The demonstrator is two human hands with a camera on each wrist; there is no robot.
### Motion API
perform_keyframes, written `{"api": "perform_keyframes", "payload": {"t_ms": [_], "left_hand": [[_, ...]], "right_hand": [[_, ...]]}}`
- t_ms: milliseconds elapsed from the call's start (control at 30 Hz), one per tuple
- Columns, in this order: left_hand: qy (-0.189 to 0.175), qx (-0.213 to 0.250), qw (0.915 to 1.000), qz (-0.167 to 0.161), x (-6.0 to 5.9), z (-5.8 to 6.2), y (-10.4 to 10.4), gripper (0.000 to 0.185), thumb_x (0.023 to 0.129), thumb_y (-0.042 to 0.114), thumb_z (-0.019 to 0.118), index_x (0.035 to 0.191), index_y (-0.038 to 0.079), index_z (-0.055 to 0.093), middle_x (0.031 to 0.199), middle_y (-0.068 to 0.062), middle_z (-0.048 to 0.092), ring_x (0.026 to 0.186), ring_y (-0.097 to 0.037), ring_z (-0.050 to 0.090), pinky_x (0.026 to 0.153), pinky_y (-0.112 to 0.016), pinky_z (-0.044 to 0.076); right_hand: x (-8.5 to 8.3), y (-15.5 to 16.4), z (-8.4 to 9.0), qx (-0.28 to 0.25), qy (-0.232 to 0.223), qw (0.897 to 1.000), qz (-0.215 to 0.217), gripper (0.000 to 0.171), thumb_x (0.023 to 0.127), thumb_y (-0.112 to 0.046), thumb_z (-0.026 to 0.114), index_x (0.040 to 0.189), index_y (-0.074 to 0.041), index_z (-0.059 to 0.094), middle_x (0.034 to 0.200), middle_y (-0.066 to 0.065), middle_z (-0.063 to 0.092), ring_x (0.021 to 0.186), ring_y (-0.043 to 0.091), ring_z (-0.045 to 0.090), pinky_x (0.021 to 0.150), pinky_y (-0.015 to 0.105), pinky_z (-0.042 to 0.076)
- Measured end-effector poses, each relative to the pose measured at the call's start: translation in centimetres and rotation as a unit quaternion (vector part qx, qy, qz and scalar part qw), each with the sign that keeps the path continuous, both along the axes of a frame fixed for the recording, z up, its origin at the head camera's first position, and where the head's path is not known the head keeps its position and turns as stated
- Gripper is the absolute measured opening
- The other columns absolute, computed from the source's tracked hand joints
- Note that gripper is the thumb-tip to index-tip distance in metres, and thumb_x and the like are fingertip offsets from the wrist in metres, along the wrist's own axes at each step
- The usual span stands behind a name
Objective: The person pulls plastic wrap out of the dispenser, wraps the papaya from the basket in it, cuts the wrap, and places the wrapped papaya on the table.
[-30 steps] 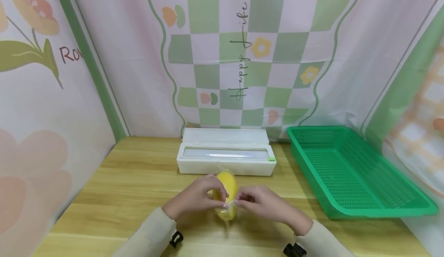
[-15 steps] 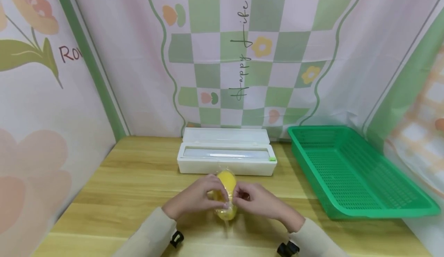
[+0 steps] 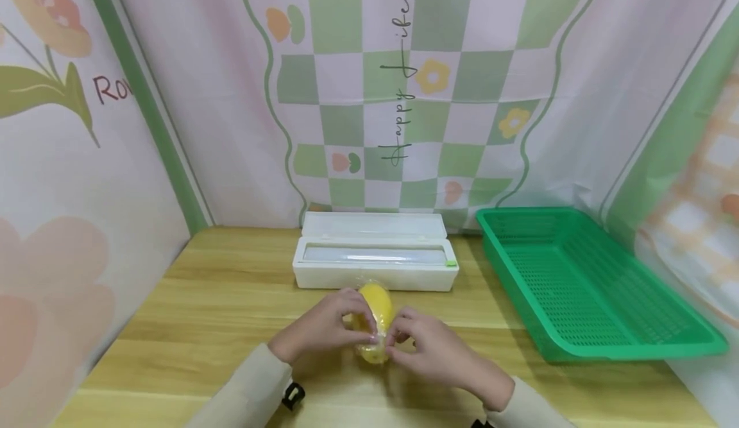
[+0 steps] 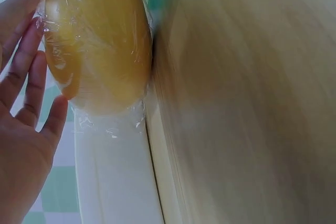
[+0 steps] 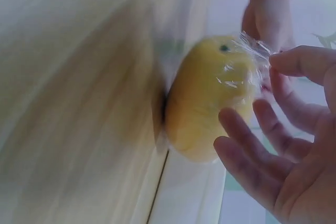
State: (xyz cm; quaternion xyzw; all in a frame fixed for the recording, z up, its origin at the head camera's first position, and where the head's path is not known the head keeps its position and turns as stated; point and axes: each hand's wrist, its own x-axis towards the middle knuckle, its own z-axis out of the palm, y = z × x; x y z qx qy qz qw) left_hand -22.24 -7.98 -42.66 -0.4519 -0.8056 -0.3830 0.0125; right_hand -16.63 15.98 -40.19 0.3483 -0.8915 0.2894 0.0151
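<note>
A smooth yellow oval fruit (image 3: 376,299), mango-like, lies on the table wrapped in clear cling film (image 5: 228,82). A small dark green spot (image 5: 224,48) marks one end of it in the right wrist view. From the left, my left hand (image 3: 329,325) pinches gathered film over the fruit; its other fingers lie along the fruit's side in the left wrist view. On the opposite side my right hand (image 3: 430,348) pinches a twist of film between thumb and index fingertip, its remaining fingers spread loosely beside the fruit. The two hands' fingertips nearly meet above the fruit.
Just behind the fruit stands a white cling film dispenser (image 3: 375,278) with its lid (image 3: 374,225) raised and a roll inside. A green plastic basket (image 3: 519,299) stands at the right on the wooden table (image 3: 231,274). A patterned curtain (image 3: 340,81) hangs behind.
My right hand has come slightly left, closer to the left hand and over the fruit. The left hand keeps its pinch in nearly the same place. A film tail below the fruit no longer shows.
</note>
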Motion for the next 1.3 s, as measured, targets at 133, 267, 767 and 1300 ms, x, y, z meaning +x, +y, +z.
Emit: {"api": "perform_keyframes", "payload": {"t_ms": [133, 267, 767, 1300], "left_hand": [[-0.007, 0.003, 1.0000, 0.001, 0.0, 0.1, 0.0, 0.012, 0.084, 0.030, 0.081, 0.091, 0.027, 0.072, 0.095, 0.023, 0.064, 0.099, 0.000, 0.058, 0.121, -0.049, 0.020], [-0.008, 0.003, 1.0000, -0.006, -0.2, 0.1, 0.1, 0.012, 0.084, 0.029, 0.081, 0.091, 0.025, 0.072, 0.096, 0.023, 0.066, 0.100, 0.001, 0.059, 0.120, -0.050, 0.020], [-0.010, 0.016, 0.9991, 0.037, 0.0, -0.3, 0.4, 0.026, 0.084, 0.044, 0.080, 0.094, 0.027, 0.062, 0.090, 0.019, 0.061, 0.089, -0.010, 0.057, 0.087, -0.037, 0.051], [-0.005, -0.002, 0.9995, 0.032, -0.2, -0.4, 0.5, 0.023, 0.090, 0.038, 0.074, 0.105, 0.022, 0.076, 0.100, 0.019, 0.065, 0.100, -0.005, 0.056, 0.102, -0.036, 0.046]], "right_hand": [[-0.4, 0.6, 0.2, -0.020, -0.017, 0.999, 0.018, 0.010, 0.091, -0.017, 0.073, 0.091, -0.024, 0.065, 0.096, -0.014, 0.059, 0.091, 0.010, 0.064, 0.080, 0.034, 0.059], [-1.1, 0.7, 0.0, -0.033, -0.058, 0.998, 0.020, 0.008, 0.096, -0.019, 0.067, 0.092, -0.024, 0.063, 0.098, -0.010, 0.057, 0.093, 0.012, 0.062, 0.081, 0.034, 0.057], [-3.0, 0.3, -1.2, -0.096, -0.192, 0.977, 0.001, 0.015, 0.092, -0.022, 0.069, 0.091, -0.011, 0.059, 0.093, 0.003, 0.058, 0.083, 0.018, 0.057, 0.067, 0.027, 0.052], [-4.4, 1.4, -1.6, -0.104, -0.224, 0.969, -0.012, 0.036, 0.089, -0.032, 0.078, 0.101, -0.006, 0.057, 0.104, 0.009, 0.059, 0.093, 0.024, 0.064, 0.079, 0.032, 0.056]]}}
